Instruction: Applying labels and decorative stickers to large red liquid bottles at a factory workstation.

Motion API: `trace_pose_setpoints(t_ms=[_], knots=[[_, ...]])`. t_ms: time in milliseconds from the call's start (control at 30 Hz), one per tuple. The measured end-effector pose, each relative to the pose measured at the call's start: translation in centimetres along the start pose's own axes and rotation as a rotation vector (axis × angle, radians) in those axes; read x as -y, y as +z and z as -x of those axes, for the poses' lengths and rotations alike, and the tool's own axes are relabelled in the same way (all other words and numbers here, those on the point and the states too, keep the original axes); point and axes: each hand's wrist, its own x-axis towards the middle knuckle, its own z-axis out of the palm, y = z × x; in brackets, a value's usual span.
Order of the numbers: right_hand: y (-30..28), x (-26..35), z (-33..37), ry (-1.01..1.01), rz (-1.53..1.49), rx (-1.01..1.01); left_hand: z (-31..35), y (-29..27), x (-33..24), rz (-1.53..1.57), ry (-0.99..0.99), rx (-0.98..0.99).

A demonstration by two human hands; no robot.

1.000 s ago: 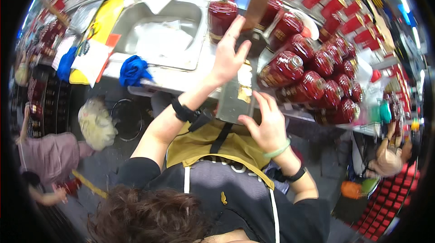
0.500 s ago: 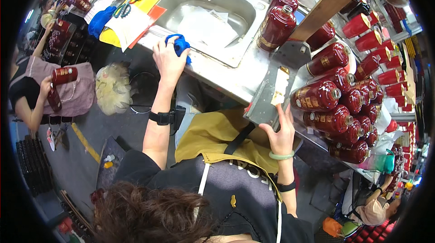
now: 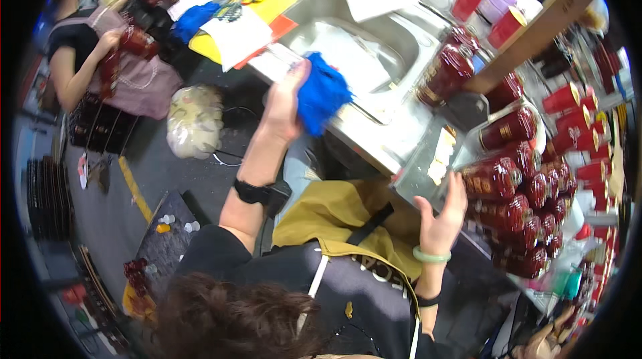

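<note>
Blue cloth (image 3: 323, 95) bunching in my left hand (image 3: 285, 105), gripped probably so folds aren't dropping; my right hand (image 3: 441, 218) hanging spread, empty, near gray board (image 3: 416, 173).

white letters (image 3: 378, 275) on shirt (image 3: 364, 295)

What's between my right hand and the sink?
In the head view, the grey board with its pale strip, then white countertop, lie between your right hand and the sink.

We're in a black short-sleeved T-shirt (image 3: 217, 252), mustard apron (image 3: 328, 212) with white straps (image 3: 317, 284); white lettering (image 3: 382, 276), small gold ornament (image 3: 348, 310) on front. Left side: black wristband (image 3: 250, 192), boxy module (image 3: 279, 196). Right: plain black band (image 3: 428, 301), pale-green bangle (image 3: 431, 255).
</note>
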Motion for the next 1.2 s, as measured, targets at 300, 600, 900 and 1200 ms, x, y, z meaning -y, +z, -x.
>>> trace_pose_setpoints(t_ms=[300,600,900,1200], knots=[[0.6,4.9,-6.1,-0.05,-0.544,-0.068,4.5,9.8,6.0,-0.234,-0.237,0.524],[-0.4,2.6,-8.9,0.052,-0.941,-0.071,4.4,10.6,3.6,-0.883,-0.144,0.761],[-2.0,2.5,-10.1,0.459,-1.585,0.1,3.7,10.0,4.6,-0.414,-0.164,0.532],[0.9,2.4,-7.2,0.368,-0.951,0.009,4.7,10.8,6.0,0.156,-0.331,0.401]])
